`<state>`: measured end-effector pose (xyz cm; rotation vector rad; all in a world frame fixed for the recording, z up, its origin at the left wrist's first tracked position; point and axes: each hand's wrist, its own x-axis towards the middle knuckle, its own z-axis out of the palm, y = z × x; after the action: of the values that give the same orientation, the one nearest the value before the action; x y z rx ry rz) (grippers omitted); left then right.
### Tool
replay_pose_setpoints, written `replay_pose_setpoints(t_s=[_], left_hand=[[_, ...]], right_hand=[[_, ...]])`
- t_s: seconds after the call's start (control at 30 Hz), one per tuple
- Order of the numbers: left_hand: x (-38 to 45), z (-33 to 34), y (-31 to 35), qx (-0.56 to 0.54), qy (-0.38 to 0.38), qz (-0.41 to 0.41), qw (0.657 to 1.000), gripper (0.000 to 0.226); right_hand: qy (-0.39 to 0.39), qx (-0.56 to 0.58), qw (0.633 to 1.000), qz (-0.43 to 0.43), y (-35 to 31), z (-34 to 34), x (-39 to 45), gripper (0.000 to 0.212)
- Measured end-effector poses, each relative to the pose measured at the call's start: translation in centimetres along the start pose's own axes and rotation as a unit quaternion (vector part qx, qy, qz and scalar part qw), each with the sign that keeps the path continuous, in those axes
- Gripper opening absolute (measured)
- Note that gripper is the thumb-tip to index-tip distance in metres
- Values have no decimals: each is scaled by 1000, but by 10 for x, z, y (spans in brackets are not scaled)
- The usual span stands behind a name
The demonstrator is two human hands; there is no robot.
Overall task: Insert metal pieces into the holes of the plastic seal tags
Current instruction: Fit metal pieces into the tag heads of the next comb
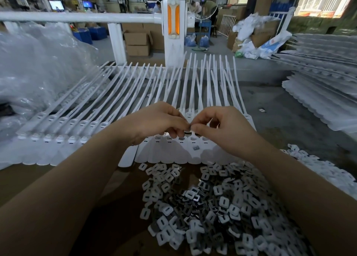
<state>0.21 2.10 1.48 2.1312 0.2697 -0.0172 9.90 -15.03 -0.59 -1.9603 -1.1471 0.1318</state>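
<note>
Metal piece [188,132] sits pinched between your left hand [154,123] and right hand [222,126]. Both hover over the seal tags [195,153].

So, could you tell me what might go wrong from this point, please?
Both hands, left hand and right hand, pinch one small metal piece above the seal tags; it could slip and vanish into the pile of pieces. A loose piece lying on a tag might get knocked off.
</note>
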Motion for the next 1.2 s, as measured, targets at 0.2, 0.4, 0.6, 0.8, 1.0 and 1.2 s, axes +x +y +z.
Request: replay_pose_setpoints(t_s=[0.2,0.4,0.6,0.8,1.0,1.2], left_hand=[[-1,-1,3,-14,9,15,1000,12],[-2,1,4,9,29,46,998,12],[2,4,0,9,31,48,998,9],[5,7,-1,9,50,45,998,8],[8,17,-4,32,80,-2,996,8],[14,28,-9,62,100,-41,992,10]], right_hand=[[18,54,998,33,1,-1,0,6],[13,56,997,45,-1,-1,1,7],[17,70,996,50,0,-1,1,9],[16,45,998,51,0,1,1,11],[-7,40,992,123,6,3,3,21],[-21,42,991,127,6,5,4,20]])
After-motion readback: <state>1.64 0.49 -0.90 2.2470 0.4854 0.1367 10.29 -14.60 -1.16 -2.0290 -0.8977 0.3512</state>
